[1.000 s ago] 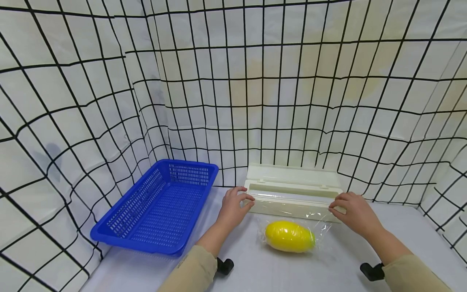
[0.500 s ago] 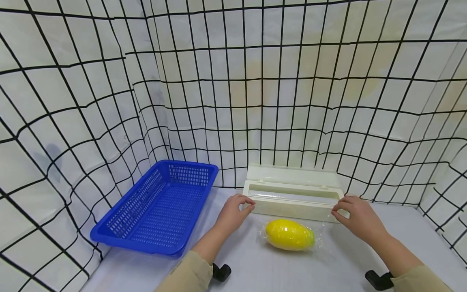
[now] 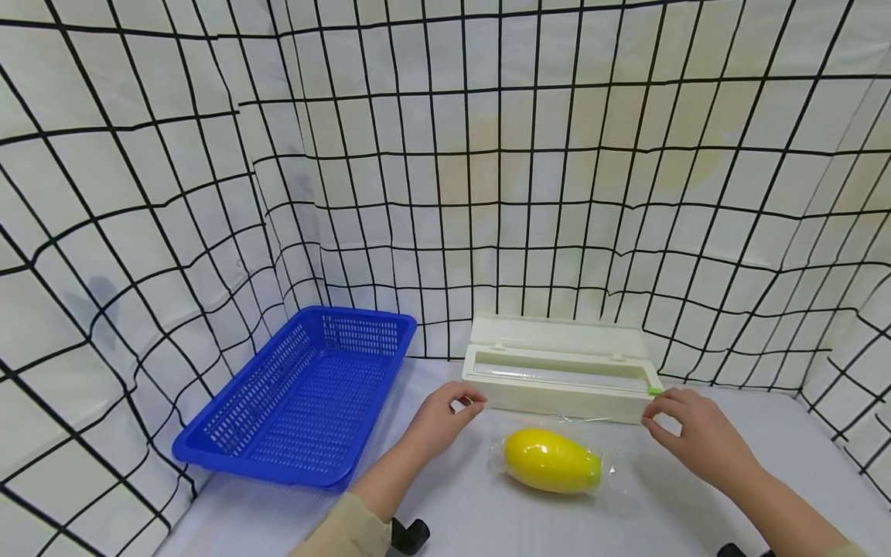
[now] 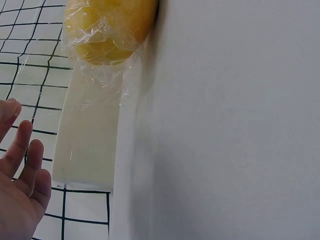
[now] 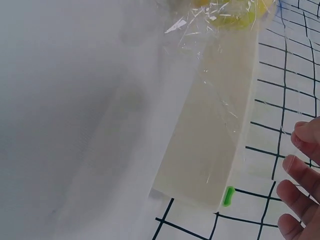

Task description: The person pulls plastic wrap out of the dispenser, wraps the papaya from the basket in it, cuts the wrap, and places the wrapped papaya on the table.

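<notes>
Left of the yellow fruit (image 3: 548, 463), the left hand (image 3: 440, 419) pinches clear plastic film (image 5: 231, 114); right of it, the right hand (image 3: 699, 435) pinches too. I'd keep the film tight and level.

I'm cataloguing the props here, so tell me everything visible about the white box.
The long off-white box looks plastic. Its lid stands open at the back, showing a clear roll inside. A small green piece sits at its front right corner. It rests on the white table, behind the wrapped yellow object.
</notes>
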### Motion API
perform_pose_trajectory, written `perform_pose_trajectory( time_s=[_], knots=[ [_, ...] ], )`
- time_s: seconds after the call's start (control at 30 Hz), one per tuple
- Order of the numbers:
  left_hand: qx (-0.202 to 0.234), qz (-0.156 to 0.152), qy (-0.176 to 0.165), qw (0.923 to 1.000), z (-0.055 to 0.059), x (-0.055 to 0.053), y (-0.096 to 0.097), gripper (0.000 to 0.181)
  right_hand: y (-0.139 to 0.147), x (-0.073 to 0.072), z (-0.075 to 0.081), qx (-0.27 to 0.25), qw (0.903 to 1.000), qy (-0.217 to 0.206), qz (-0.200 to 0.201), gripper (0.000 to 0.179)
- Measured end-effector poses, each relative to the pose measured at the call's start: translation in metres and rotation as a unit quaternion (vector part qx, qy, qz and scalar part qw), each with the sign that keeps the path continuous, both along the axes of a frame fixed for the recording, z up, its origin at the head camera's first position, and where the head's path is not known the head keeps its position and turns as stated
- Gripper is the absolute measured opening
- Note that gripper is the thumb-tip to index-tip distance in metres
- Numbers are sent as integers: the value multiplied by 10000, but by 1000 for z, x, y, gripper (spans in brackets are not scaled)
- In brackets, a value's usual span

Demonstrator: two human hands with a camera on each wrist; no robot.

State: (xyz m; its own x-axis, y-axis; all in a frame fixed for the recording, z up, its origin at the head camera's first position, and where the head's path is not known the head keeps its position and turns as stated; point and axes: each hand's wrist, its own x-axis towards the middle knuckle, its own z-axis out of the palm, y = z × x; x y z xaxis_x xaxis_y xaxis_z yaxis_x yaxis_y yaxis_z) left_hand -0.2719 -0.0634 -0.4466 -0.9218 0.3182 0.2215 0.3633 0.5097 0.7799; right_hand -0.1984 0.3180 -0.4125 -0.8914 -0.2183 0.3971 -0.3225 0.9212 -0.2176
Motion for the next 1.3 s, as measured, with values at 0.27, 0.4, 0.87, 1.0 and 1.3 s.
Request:
perform_pose_trajectory(
  time_s=[0.27, 0.4, 0.87, 1.0, 1.3],
  knots=[
    [-30, -264, -247, 9993, -3, 10, -11, 9, -2, 26, -2, 6, 9979, 585, 263, 29],
    [-152, -560, -242, 9980, -4, 14, -16, 8, -1, 38, -8, 203, 9955, 793, 474, 38],
    [-1068, -1243, 4, 9865, -11, 15, -26, 6, -3, 47, -33, 1231, 9883, -77, 901, 26],
    [-1292, -1225, 73, 9840, -12, 13, -25, 7, -5, 45, -38, 1346, 9863, -151, 945, 24],
    [-1524, -1186, 174, 9810, -17, 10, -23, 6, -7, 42, -48, 1342, 9842, -142, 1149, 25]
  ],
)
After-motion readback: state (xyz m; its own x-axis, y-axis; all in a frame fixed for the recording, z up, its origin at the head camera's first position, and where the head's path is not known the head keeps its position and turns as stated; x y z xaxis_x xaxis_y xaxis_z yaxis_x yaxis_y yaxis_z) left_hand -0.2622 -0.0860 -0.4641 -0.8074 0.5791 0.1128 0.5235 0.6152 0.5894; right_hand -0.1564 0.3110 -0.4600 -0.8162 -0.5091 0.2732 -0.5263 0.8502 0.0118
